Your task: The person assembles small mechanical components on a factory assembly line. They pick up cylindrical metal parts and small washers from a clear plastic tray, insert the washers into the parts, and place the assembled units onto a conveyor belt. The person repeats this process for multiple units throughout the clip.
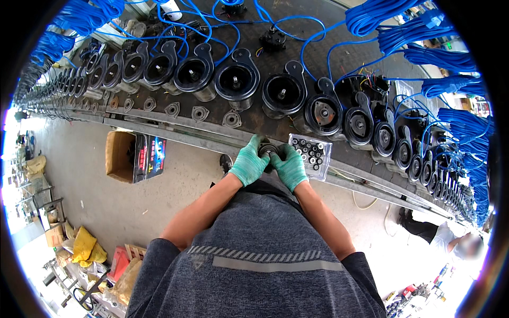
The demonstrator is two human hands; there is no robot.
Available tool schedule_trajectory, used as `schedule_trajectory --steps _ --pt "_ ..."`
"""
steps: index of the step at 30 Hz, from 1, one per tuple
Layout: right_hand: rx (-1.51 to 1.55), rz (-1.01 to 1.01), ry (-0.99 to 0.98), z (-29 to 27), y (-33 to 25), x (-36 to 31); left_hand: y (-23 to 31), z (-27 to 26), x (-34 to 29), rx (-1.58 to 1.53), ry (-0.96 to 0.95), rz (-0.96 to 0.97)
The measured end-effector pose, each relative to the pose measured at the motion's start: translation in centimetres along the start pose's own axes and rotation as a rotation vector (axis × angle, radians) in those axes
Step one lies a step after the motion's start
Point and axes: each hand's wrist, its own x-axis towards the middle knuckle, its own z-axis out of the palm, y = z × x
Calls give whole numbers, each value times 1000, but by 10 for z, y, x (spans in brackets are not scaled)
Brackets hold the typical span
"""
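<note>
In green knitted gloves, my left hand (249, 163) and my right hand (291, 167) meet in front of me at the workbench's near edge. Between their fingers they grip a small, dark, round metal part (270, 149), partly covered by the gloves. Right beside my right hand lies a clear plastic tray (327, 163) with many small ring-shaped pieces, dark and silvery. Beyond my hands stand black round motor housings (237, 79) with upright shafts in their middles. Flat metal flanges (231, 118) lie along the bench edge, left of my left hand.
The row of housings curves away along the bench (254, 40) to both sides. Coils of blue cable (379, 16) hang at the back and right. An open cardboard box (119, 156) stands on the floor at left. At the far right, another person (442, 238) is by the bench.
</note>
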Motion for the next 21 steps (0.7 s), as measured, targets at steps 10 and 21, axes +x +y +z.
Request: schedule_trajectory --steps 10,21 --pt "-228 -726 467 -44 -96 61 -18 -40 17 -589 62 212" --pt "-802 -927 435 -46 -93 92 -68 -97 66 718 519 126"
